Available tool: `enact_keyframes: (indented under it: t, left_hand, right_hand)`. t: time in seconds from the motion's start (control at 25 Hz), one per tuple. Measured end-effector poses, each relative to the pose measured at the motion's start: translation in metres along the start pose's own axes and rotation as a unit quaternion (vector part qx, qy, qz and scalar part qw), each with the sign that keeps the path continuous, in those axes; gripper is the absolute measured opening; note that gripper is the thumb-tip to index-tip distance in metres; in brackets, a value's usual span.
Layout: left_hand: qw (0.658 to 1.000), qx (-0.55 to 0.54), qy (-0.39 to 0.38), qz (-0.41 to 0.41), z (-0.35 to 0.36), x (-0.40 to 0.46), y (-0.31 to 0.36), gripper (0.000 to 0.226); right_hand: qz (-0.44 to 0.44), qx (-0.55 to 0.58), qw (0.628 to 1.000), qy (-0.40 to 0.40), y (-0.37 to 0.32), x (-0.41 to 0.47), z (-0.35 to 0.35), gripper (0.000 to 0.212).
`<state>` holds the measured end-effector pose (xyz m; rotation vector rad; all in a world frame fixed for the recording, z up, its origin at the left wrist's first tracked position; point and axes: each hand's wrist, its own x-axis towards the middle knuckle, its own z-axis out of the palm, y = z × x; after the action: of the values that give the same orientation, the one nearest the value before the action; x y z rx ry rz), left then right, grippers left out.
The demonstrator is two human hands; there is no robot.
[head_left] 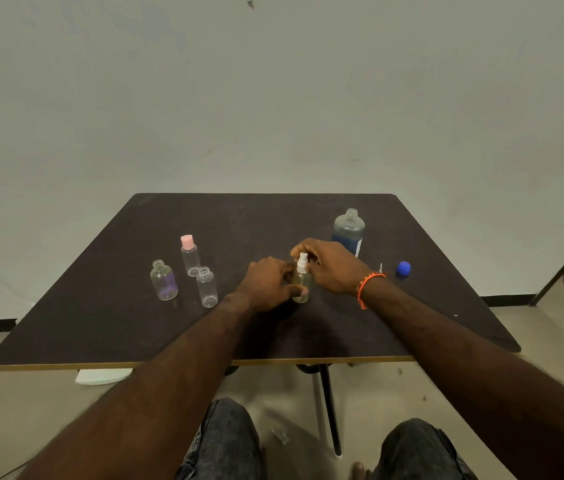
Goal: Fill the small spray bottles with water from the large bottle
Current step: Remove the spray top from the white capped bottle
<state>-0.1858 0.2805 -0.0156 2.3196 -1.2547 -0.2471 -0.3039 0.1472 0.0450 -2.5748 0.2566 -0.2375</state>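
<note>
Hands' grip (273, 282) (329, 268) around spray bottle (301, 284) on dark table (100, 327), pale wall (273, 98) behind.

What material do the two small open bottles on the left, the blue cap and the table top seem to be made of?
The two small open bottles look like clear, glossy plastic: the table shows through them and their necks are threaded. Glass cannot be ruled out. The blue cap looks like opaque, smooth plastic. The table top seems a dark matte laminate over board, judging by its lighter edge band.
</note>
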Motion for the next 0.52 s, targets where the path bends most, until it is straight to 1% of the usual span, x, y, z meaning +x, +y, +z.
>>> enact_keyframes:
  t: [0.08,0.12,0.16,0.24,0.32,0.44,0.52]
  left_hand:
    - [1.000,-0.001,-0.006,-0.007,-0.001,0.002,0.000,0.035]
    - [1.000,-0.008,-0.006,-0.009,-0.001,0.002,0.000,0.031]
    - [1.000,-0.014,-0.006,-0.014,-0.001,0.003,0.000,0.029]
    - [1.000,-0.020,-0.005,-0.017,0.001,0.003,-0.001,0.031]
    - [1.000,-0.019,-0.006,-0.011,0.000,0.002,-0.001,0.035]
    - [1.000,-0.013,0.000,-0.017,0.000,0.003,-0.001,0.041]
    - [1.000,-0.009,0.001,-0.016,0.000,0.005,-0.002,0.038]
  right_hand:
    - [0.011,-0.001,1.000,0.018,-0.001,0.001,0.004,0.042]
    - [0.027,-0.017,0.999,0.035,0.000,0.002,0.008,0.042]
    - [0.045,-0.043,0.997,0.048,0.000,0.004,0.011,0.038]
    - [0.061,-0.087,0.993,0.054,-0.001,0.007,0.014,0.030]
    - [0.034,-0.082,0.995,0.043,-0.003,0.008,0.012,0.021]
    - [-0.011,-0.045,0.999,0.018,-0.009,0.003,0.008,0.031]
    - [0.000,-0.037,0.998,0.040,-0.008,0.002,0.008,0.034]
